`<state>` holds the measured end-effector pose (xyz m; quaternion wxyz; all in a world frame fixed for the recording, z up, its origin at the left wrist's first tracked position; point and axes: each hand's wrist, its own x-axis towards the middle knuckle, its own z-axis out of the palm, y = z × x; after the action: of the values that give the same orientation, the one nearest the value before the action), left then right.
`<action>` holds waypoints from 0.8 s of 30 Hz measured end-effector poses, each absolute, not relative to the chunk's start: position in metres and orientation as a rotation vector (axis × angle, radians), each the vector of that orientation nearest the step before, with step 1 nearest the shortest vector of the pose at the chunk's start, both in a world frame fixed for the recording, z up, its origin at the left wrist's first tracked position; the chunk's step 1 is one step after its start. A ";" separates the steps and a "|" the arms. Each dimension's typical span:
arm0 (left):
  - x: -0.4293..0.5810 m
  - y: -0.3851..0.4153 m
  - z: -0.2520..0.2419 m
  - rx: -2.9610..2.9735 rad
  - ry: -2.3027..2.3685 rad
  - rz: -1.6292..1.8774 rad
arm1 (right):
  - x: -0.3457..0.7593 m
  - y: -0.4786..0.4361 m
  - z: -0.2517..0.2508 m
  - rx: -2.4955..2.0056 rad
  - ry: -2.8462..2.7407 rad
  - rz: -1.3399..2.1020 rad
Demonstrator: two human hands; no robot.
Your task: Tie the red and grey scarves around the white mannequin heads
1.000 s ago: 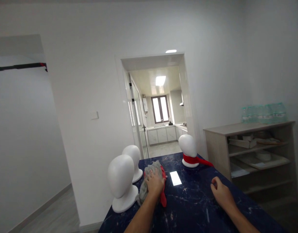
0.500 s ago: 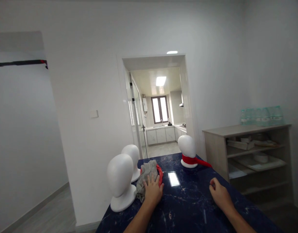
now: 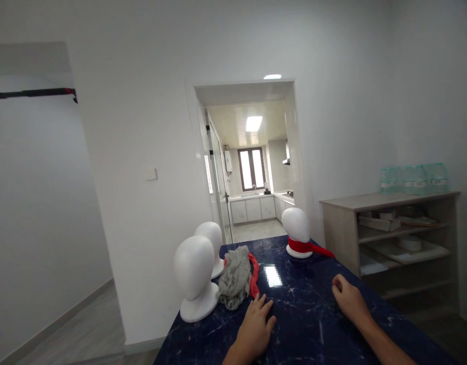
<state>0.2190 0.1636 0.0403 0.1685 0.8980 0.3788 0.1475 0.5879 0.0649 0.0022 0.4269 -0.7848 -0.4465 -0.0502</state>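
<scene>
My left hand lies flat on the dark blue marble table, fingers stretched out and holding nothing, just short of a heap of grey cloth with a red cloth under it. My right hand rests on the table to the right with its fingers curled loosely; nothing shows in it. Two white mannequin heads stand at the table's left edge, the near one beside the cloths and the far one behind it. A third white head at the far end wears a red scarf.
A wooden shelf unit stands to the right, with water bottles on top and flat items on its shelves. Straight ahead a doorway opens into a kitchen. White walls surround the table; grey floor lies to the left.
My left hand has come off the cloth heap and drawn back towards me, now flat on the table. The cloths stay beside the near head. My right hand has barely moved.
</scene>
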 end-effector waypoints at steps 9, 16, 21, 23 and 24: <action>0.219 0.164 0.036 2.539 1.062 0.451 | 0.590 0.066 -0.001 -1.985 -1.138 -0.140; 0.220 0.165 0.035 2.535 1.069 0.459 | 0.590 0.066 -0.001 -1.963 -1.116 -0.151; 0.220 0.166 0.033 2.540 1.075 0.450 | 0.591 0.066 -0.001 -1.960 -1.105 -0.128; 0.220 0.166 0.033 2.540 1.077 0.444 | 0.591 0.067 -0.001 -1.960 -1.101 -0.117; 0.220 0.166 0.033 2.539 1.077 0.441 | 0.592 0.067 -0.001 -1.959 -1.100 -0.113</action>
<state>0.2200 0.1660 0.0332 0.1735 0.8952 0.3798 0.1554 0.5916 0.0666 -0.0008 0.4315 -0.7855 -0.4412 -0.0452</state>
